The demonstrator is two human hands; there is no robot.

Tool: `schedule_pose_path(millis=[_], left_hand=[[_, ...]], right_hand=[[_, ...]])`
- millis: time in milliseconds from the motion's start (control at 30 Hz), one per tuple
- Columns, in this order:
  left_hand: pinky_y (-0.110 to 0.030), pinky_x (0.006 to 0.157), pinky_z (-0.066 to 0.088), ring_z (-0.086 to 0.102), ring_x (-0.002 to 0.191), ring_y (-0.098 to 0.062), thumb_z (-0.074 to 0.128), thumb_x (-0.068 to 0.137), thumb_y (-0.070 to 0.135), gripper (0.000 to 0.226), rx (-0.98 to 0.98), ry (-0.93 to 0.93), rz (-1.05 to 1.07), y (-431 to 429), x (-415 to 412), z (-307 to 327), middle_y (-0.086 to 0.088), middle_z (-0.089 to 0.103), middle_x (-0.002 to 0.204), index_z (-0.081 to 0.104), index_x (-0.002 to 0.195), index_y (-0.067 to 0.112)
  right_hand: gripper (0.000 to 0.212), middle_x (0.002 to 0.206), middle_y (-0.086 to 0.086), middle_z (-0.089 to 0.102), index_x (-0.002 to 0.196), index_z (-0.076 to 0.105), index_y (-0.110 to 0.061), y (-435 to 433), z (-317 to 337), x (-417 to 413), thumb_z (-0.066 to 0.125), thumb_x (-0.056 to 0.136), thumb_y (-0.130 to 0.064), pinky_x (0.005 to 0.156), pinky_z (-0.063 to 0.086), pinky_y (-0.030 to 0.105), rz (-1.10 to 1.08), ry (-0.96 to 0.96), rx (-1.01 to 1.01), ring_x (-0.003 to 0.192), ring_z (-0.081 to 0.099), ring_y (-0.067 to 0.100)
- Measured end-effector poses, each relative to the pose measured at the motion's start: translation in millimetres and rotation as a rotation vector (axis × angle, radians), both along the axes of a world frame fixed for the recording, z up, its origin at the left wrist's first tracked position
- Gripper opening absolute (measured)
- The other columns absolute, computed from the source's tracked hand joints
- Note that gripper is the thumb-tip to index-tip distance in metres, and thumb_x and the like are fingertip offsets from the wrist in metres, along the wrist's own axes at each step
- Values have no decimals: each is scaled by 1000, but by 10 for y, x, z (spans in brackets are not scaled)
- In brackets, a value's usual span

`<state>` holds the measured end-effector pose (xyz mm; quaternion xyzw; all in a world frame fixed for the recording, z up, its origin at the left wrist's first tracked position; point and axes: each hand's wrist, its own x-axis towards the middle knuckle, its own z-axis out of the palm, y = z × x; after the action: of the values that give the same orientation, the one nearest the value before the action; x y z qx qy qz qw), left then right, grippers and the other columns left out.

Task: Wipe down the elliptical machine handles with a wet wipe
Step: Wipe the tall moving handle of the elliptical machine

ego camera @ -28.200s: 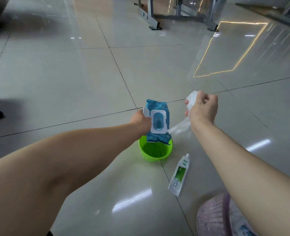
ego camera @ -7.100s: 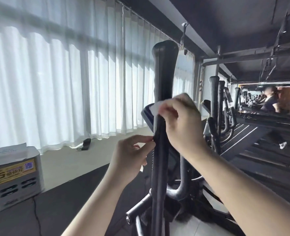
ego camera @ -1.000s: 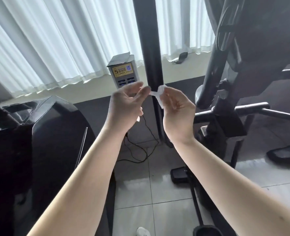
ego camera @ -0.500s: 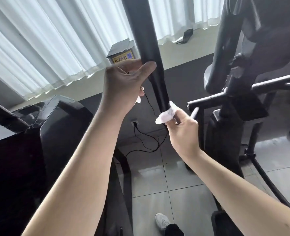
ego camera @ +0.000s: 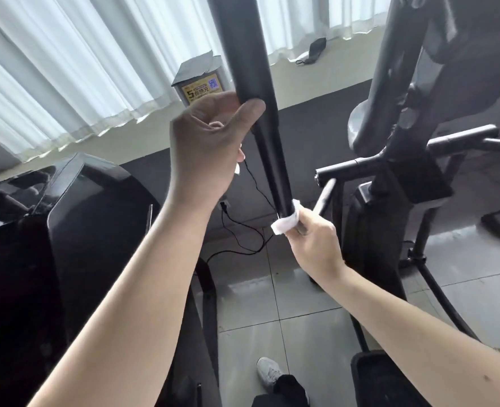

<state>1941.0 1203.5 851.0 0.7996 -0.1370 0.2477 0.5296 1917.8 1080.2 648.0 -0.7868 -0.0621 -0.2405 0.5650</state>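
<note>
The handle (ego camera: 251,92), long axis near-upright, is steadied high by the thumb-braced, loosely curled left hand (ego camera: 207,145); the wet wipe (ego camera: 285,223) is pinched around its lower end by the right hand (ego camera: 313,245), so upward wiping is judged likely.

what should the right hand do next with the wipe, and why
Probably slide the wet wipe up the handle toward the left hand. The right hand has it wrapped around the bar's low end, while the left hand steadies the bar higher up, so the stretch between them looks like the next part to wipe.
</note>
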Motion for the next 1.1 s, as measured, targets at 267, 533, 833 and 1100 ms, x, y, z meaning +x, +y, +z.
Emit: schedule_pose_path(millis=[267, 533, 833, 1100], left_hand=[[-25, 46, 49, 59, 46, -17, 82, 87, 28, 14, -48, 2, -21, 66, 50, -347, 11, 80, 90, 78, 100, 25], [-20, 48, 48, 54, 48, -13, 85, 84, 28, 14, -54, 165, -5, 36, -30, -828, 15, 79, 95, 77, 94, 34], [-25, 42, 46, 54, 50, -28, 83, 87, 26, 12, -29, 173, -29, 107, -39, -1072, 8, 79, 94, 79, 99, 27], [-23, 43, 46, 54, 47, -16, 84, 87, 26, 13, -28, 219, -31, 85, -65, -1180, 12, 77, 90, 76, 93, 35]], right_hand=[[25, 61, -9, 58, 72, 57, -36, 45, 887, 284, 76, 89, -37, 58, 46, 32, -14, -136, 109, 59, 52, 15], [6, 74, -7, 62, 93, 72, -13, -107, -141, 95, 74, 93, -7, 73, 52, 41, 64, 116, -55, 72, 59, 21], [25, 62, -12, 58, 76, 56, -28, 33, 324, 230, 80, 82, -33, 62, 43, 22, -13, -33, 108, 60, 54, 8], [24, 99, 5, 74, 97, 73, -1, -143, -406, 192, 85, 83, -17, 91, 53, 49, 32, 179, -150, 97, 67, 30]])
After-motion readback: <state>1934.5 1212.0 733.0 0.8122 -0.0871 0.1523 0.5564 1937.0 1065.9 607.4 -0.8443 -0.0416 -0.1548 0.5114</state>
